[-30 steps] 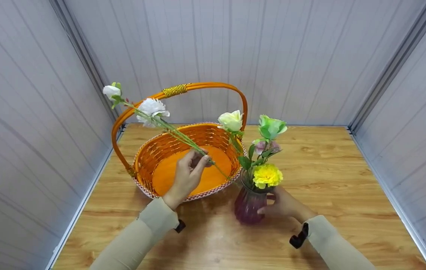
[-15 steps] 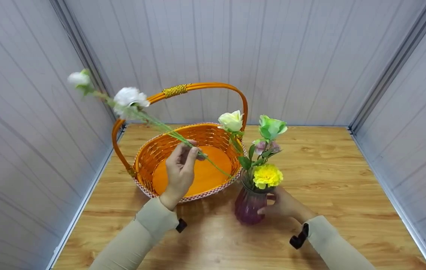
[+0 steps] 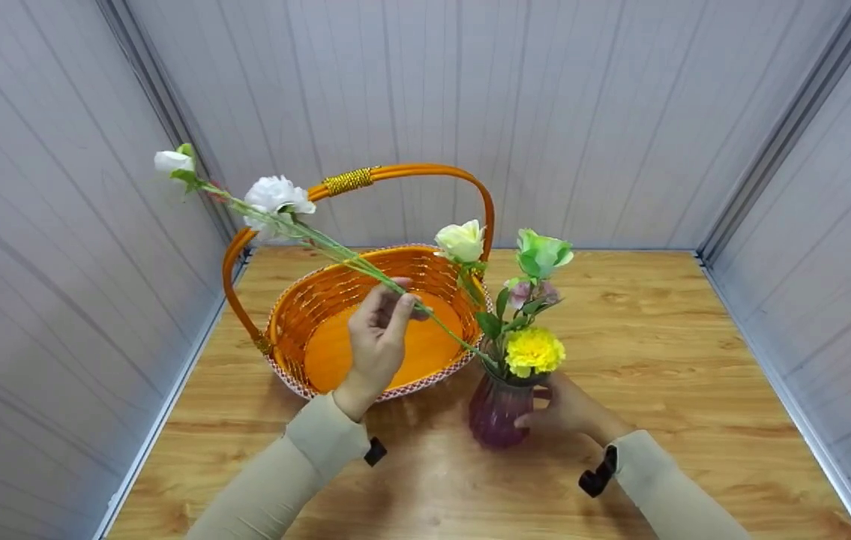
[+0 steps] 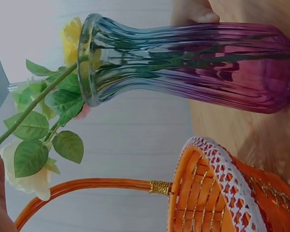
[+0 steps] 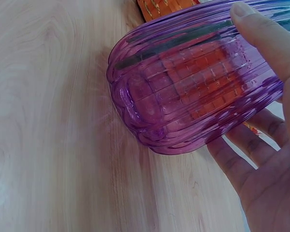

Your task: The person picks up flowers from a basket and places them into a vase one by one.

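My left hand (image 3: 375, 345) pinches the thin green stem of a white artificial flower (image 3: 277, 204), which slants up to the left over the basket and ends in a white bud (image 3: 174, 161). In the left wrist view the stem (image 4: 35, 102) runs to the mouth of a ribbed glass vase (image 4: 183, 72), its lower end overlapping the rim. Fingers and thumb of my right hand (image 3: 569, 411) curl round the side of the vase, purple at the base. A yellow carnation (image 3: 535, 352), a green rose (image 3: 543, 253), a cream rose (image 3: 461, 242) and small pinkish blooms (image 3: 519, 293) stand in it.
Left of the vase, an orange woven basket (image 3: 432, 268) with a tall arched handle (image 3: 429, 170) sits on the wooden table (image 3: 657, 322). Pale panel walls (image 3: 620, 127) enclose the table at the back and both sides.
The left hand swung the white flower up and left, then came back right, bringing the stem's lower end to the vase mouth. The right hand and vase stayed in place.
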